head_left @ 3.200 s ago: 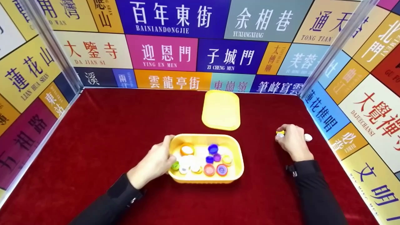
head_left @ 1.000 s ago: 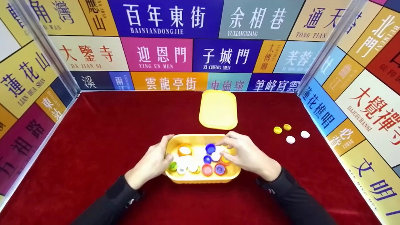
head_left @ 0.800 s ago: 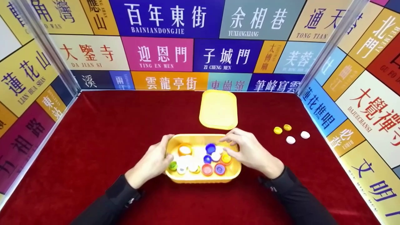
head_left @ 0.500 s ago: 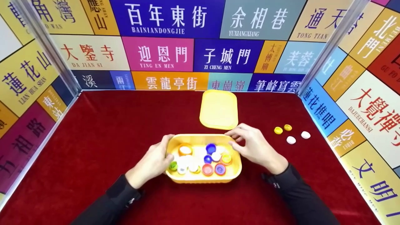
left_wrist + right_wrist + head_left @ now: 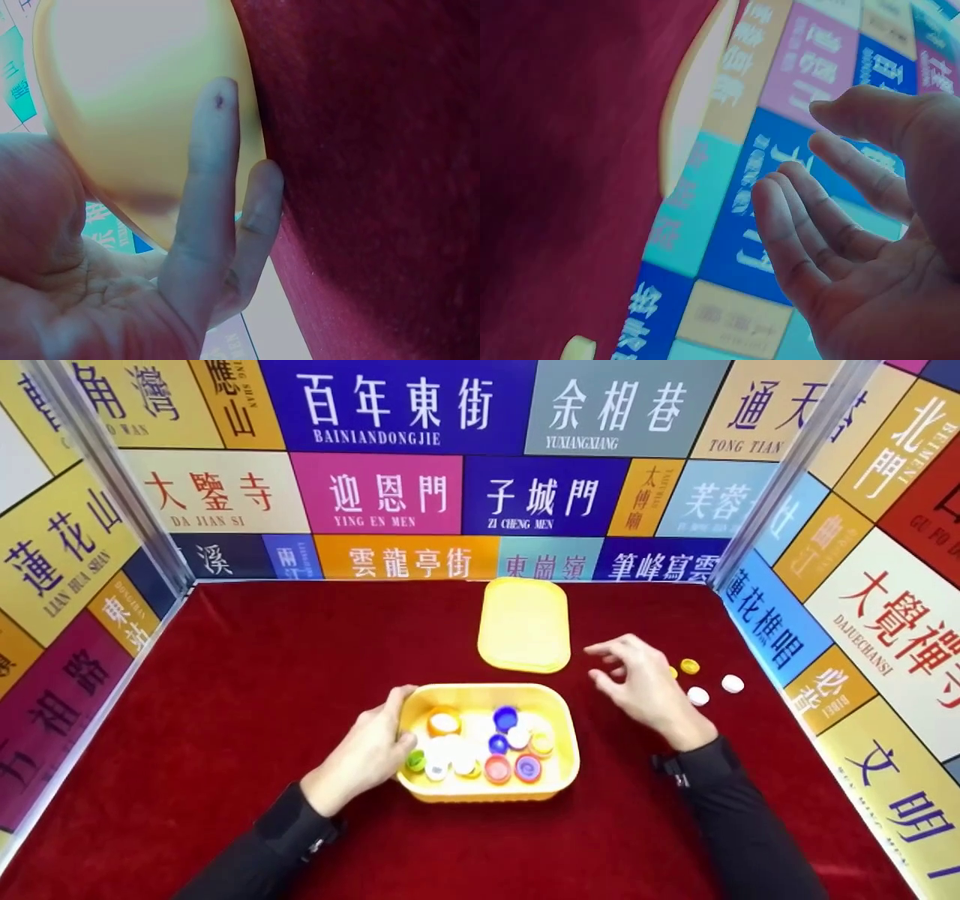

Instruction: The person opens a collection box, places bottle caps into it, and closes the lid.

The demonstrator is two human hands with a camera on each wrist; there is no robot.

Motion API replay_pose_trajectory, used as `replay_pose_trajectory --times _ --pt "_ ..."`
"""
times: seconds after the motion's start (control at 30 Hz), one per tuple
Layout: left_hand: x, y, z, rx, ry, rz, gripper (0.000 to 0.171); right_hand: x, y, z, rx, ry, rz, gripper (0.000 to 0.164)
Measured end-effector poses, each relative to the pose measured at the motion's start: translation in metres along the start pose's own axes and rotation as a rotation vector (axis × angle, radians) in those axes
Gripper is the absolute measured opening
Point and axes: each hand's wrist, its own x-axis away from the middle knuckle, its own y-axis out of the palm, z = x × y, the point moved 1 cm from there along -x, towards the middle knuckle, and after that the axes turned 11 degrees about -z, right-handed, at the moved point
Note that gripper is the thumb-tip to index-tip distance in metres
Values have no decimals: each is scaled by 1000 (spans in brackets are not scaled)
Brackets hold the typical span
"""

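My left hand (image 5: pixel 360 757) grips the left end of a yellow plastic box (image 5: pixel 487 794), thumb at the rim. In the left wrist view, fingers (image 5: pixel 211 165) lie along the box's outer wall. Inside are several bottle caps, among them an orange-and-white cap (image 5: pixel 444 721), a blue cap (image 5: pixel 505 718), a white cap (image 5: pixel 518 737), a red cap (image 5: pixel 497 769) and a purple cap (image 5: pixel 528 767). My right hand (image 5: pixel 645 690) hovers right of the box, fingers loosely bent and holding nothing, as the right wrist view confirms. It partly covers one yellow cap (image 5: pixel 673 672) on the cloth.
Another yellow cap (image 5: pixel 689 666) and two white ones, a nearer cap (image 5: pixel 697 696) and a farther cap (image 5: pixel 733 683), lie on the red cloth (image 5: pixel 285 660) at right. A flat yellow lid (image 5: pixel 523 626) lies behind the box. Printed panels (image 5: pixel 375 491) wall the table's back and sides.
The right hand went from the loose caps to the box, where a white cap now lies by the blue ones, then withdrew rightward with nothing in it. The left hand kept its grip.
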Motion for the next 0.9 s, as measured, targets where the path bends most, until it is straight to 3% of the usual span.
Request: replay_pose_trajectory --times 0.5,0.7,0.9 --pt "-2 1 0 -13 -11 -4 63 11 -20 71 108 268 -22 46" --pt "-1 0 1 -25 7 7 62 19 -24 86 114 379 -45 52" --pt "0 0 0 -20 2 3 64 21 -25 93 143 408 -92 55"
